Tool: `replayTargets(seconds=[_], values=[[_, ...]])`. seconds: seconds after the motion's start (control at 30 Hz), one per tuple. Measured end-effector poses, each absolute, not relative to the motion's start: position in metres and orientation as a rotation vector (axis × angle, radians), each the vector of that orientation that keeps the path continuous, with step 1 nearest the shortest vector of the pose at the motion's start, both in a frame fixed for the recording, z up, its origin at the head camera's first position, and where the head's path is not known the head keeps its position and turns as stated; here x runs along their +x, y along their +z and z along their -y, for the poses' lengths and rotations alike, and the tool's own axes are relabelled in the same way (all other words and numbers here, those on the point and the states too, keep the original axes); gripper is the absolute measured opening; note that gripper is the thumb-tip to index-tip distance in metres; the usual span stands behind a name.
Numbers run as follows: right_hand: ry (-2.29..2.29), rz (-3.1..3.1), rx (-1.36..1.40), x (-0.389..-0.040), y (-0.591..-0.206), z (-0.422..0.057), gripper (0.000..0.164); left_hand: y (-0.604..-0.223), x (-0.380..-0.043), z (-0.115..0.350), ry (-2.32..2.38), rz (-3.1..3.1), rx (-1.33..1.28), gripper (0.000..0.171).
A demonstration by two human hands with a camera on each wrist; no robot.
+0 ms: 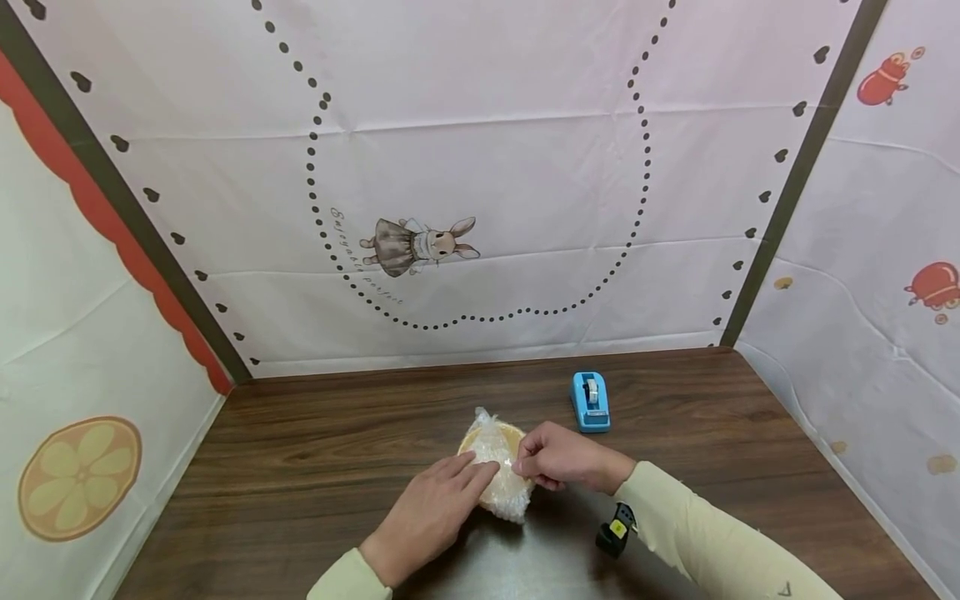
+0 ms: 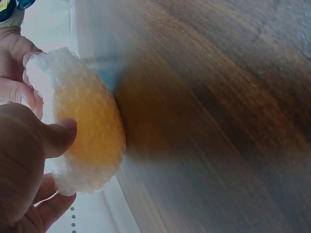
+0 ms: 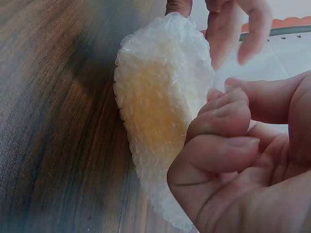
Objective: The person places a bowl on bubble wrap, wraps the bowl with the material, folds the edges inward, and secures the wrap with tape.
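Note:
A sheet of clear bubble wrap [image 1: 504,492] is folded round a yellow, round-edged object [image 1: 513,437] on the table. Its kind cannot be told through the wrap; the yellow shows at the rim and through the bubbles. My left hand [image 1: 438,508] rests on the wrap from the left, fingers fairly straight over the top. In the left wrist view its thumb [image 2: 63,133] presses the side of the bundle. From the right, my right hand [image 1: 566,457] pinches at the wrap's upper layer between thumb and forefinger, its other fingers curled. What lies between those fingertips is mostly hidden.
A blue tape dispenser [image 1: 591,402] with a roll of tape stands behind the right hand. The dark wooden table [image 1: 337,433] meets a printed cloth [image 1: 525,175] along its back edge, and more cloth hangs at both sides. A black band [image 1: 617,531] hangs near the right wrist.

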State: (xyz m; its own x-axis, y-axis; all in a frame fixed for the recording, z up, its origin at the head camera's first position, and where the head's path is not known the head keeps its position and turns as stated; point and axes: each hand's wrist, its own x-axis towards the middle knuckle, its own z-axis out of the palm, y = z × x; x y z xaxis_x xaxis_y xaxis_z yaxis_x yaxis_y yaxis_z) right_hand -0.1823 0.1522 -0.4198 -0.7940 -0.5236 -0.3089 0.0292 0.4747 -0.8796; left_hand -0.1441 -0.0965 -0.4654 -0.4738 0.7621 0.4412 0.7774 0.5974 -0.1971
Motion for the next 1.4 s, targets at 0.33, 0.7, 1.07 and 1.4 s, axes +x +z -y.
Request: replayTargets(seconds=[0.33,0.7,1.07,1.4], values=[[-1.228,-2.256,-0.379,-0.182,-0.417,-0.146,0.030,-0.464,-0.145,0.095,0.002,2.305,-1.222,0.069],[-1.142,-2.328,-0.349,-0.183,-0.414,-0.142,0.028,-0.467,-0.149,0.095,0.032,2.296,-1.238,0.059],[-1.081,-2.352,-0.334,-0.184,-0.413,-0.141,0.030,-0.469,-0.148,0.092,0.031,2.330,-1.201,0.064],[-1.043,-2.361,-0.305,-0.183,-0.413,-0.141,0.028,-0.469,-0.148,0.088,0.016,2.360,-1.215,0.061]])
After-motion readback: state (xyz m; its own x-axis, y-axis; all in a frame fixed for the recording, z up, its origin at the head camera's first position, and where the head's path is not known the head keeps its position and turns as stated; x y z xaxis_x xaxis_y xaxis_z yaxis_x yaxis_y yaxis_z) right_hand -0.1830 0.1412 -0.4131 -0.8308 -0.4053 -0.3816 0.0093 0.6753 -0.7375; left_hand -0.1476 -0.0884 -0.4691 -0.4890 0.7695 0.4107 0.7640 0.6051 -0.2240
